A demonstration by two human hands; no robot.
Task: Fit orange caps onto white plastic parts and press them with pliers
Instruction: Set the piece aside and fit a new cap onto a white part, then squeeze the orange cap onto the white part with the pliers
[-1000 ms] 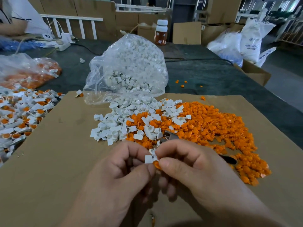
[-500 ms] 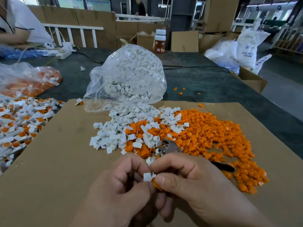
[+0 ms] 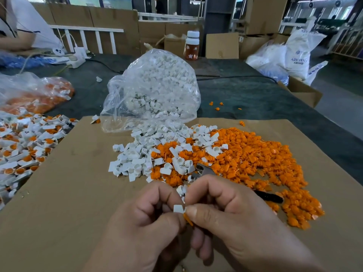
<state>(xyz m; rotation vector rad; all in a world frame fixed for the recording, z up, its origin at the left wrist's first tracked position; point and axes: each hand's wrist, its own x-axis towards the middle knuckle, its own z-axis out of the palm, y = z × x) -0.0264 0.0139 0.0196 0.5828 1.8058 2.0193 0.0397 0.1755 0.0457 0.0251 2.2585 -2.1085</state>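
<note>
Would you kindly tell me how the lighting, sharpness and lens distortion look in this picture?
Head view: soft, even light, faint shadow on the cardboard sheet beneath the left hand and right hand; wide-lens stretch toward the corners; mild glare on the clear bag; the white part and orange cap they pinch look sharp.

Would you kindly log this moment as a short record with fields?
Left hand: pinches white part
Right hand: pinches orange cap against it
Cap seated: cannot tell, fingers cover the joint
Pliers: lying on loose orange caps, behind right hand
Stock: white parts pile, bag of white parts
Finished pile: left of cardboard
</note>
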